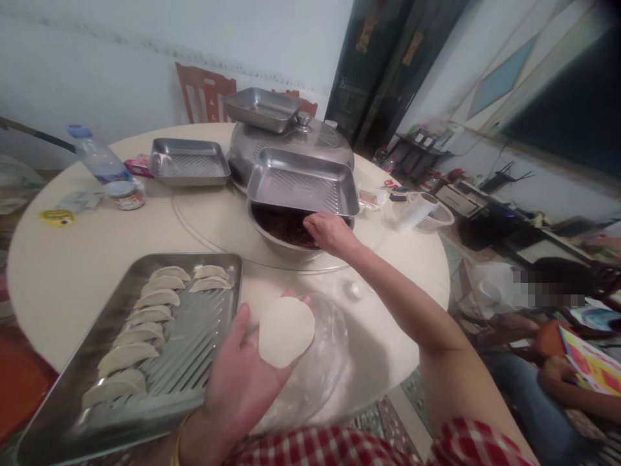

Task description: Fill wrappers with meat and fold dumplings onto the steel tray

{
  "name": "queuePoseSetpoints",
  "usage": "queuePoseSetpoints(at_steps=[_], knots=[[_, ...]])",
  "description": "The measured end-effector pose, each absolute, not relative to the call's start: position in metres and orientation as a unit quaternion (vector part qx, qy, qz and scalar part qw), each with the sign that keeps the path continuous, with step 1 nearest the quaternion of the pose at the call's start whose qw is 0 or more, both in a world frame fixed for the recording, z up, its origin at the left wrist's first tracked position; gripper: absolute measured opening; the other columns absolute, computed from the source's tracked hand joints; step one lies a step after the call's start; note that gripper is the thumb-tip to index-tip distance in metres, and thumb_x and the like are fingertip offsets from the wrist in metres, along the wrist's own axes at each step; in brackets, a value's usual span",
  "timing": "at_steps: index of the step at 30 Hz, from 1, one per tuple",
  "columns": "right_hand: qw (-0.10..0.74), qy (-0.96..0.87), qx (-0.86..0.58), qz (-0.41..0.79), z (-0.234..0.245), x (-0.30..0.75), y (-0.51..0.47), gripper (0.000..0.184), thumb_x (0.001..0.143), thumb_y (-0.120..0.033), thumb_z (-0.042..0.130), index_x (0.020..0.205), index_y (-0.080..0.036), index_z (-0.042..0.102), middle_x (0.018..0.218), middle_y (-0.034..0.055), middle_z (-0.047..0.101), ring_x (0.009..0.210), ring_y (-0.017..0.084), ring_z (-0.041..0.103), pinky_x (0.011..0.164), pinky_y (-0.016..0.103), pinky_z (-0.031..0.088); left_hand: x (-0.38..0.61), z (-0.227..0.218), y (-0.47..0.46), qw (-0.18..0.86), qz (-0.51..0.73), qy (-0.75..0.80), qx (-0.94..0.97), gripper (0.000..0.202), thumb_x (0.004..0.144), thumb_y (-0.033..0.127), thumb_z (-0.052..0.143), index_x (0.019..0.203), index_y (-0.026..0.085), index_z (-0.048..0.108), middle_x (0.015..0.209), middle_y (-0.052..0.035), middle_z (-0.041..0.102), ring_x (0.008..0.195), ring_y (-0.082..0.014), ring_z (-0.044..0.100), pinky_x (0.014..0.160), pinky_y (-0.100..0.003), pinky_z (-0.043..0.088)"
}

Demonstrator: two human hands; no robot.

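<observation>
My left hand (240,382) lies palm up with a round white dumpling wrapper (286,331) resting flat on its fingers, over the near edge of the round table (68,272). My right hand (327,232) reaches into a metal bowl (272,241) of dark filling (284,225), fingers curled down at the filling; what they grip is hidden. A metal tray (204,336) at my left carries several folded dumplings (145,317) in rows.
An empty metal tray (303,184) rests tilted on the bowl's far rim. Another tray (189,162), a lidded pot (291,139) with a tray on top, a water bottle (97,158) and a jar (125,194) stand further back. A seated person (553,336) is at the right.
</observation>
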State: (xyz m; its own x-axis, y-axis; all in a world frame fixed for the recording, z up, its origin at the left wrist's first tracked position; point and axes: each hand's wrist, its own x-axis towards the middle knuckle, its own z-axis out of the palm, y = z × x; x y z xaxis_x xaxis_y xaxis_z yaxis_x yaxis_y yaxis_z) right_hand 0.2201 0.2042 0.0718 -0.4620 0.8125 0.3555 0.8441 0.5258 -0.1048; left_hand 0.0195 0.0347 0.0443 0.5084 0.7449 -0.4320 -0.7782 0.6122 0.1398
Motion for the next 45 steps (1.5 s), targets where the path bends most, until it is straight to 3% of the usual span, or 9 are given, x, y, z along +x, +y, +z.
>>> queuePoseSetpoints(at_steps=[7, 15, 21, 26, 32, 37, 45], knots=[[0.168, -0.849, -0.500, -0.024, 0.073, 0.226, 0.199, 0.029, 0.098, -0.024, 0.042, 0.097, -0.015, 0.069, 0.073, 0.0067, 0.065, 0.072, 0.018, 0.057, 0.068, 0.028, 0.038, 0.018, 0.045, 0.033, 0.871, 0.429, 0.236, -0.031, 0.071, 0.096, 0.046, 0.046, 0.155, 0.013, 0.024, 0.134, -0.0229, 0.061, 0.118, -0.0312, 0.064, 0.103, -0.047, 0.048], [0.190, -0.856, -0.481, 0.020, 0.073, 0.222, 0.185, 0.029, 0.098, -0.025, 0.042, 0.095, -0.018, 0.070, 0.081, 0.0071, 0.071, 0.080, 0.018, 0.063, 0.074, 0.028, 0.045, 0.018, 0.044, 0.031, 0.867, 0.431, 0.250, -0.014, 0.067, 0.095, 0.046, 0.046, 0.150, 0.009, 0.035, 0.129, -0.0221, 0.064, 0.116, -0.0314, 0.065, 0.101, -0.045, 0.049], [0.266, -0.816, -0.492, 0.144, 0.084, 0.218, 0.180, 0.033, 0.098, -0.033, 0.041, 0.094, -0.017, 0.069, 0.079, 0.0034, 0.070, 0.068, 0.014, 0.060, 0.068, 0.026, 0.044, 0.016, 0.045, 0.029, 0.866, 0.437, 0.241, -0.021, 0.071, 0.095, 0.044, 0.049, 0.153, 0.008, 0.029, 0.123, -0.0230, 0.068, 0.112, -0.0333, 0.067, 0.096, -0.046, 0.052], [0.254, -0.797, -0.514, 0.188, 0.086, 0.212, 0.184, 0.025, 0.093, -0.029, 0.046, 0.094, -0.018, 0.068, 0.076, 0.0010, 0.067, 0.067, 0.013, 0.058, 0.067, 0.024, 0.042, 0.016, 0.045, 0.028, 0.867, 0.442, 0.231, -0.024, 0.070, 0.095, 0.045, 0.049, 0.154, 0.012, 0.027, 0.131, -0.0218, 0.064, 0.116, -0.0324, 0.065, 0.098, -0.046, 0.051], [0.353, -0.703, -0.541, 0.299, 0.082, 0.205, 0.189, 0.022, 0.087, -0.028, 0.049, 0.076, -0.018, 0.066, 0.060, -0.0031, 0.064, 0.054, 0.011, 0.053, 0.058, 0.023, 0.040, 0.013, 0.042, 0.024, 0.876, 0.439, 0.201, -0.021, 0.072, 0.095, 0.045, 0.048, 0.154, 0.010, 0.027, 0.133, -0.0216, 0.062, 0.120, -0.0319, 0.062, 0.110, -0.047, 0.041], [0.438, -0.615, -0.579, 0.307, 0.086, 0.207, 0.193, 0.023, 0.084, -0.026, 0.044, 0.074, -0.018, 0.063, 0.053, -0.0019, 0.063, 0.045, 0.009, 0.047, 0.046, 0.021, 0.034, 0.010, 0.046, 0.025, 0.865, 0.453, 0.217, -0.020, 0.069, 0.096, 0.046, 0.045, 0.152, 0.009, 0.032, 0.131, -0.0227, 0.063, 0.117, -0.0318, 0.064, 0.107, -0.047, 0.044], [0.553, -0.498, -0.595, 0.302, 0.095, 0.230, 0.178, 0.018, 0.083, -0.027, 0.042, 0.077, -0.019, 0.057, 0.053, -0.0015, 0.061, 0.050, 0.011, 0.054, 0.057, 0.026, 0.045, 0.010, 0.055, 0.026, 0.851, 0.467, 0.240, -0.009, 0.063, 0.097, 0.046, 0.040, 0.147, 0.008, 0.040, 0.129, -0.0222, 0.065, 0.115, -0.0294, 0.066, 0.104, -0.044, 0.047]])
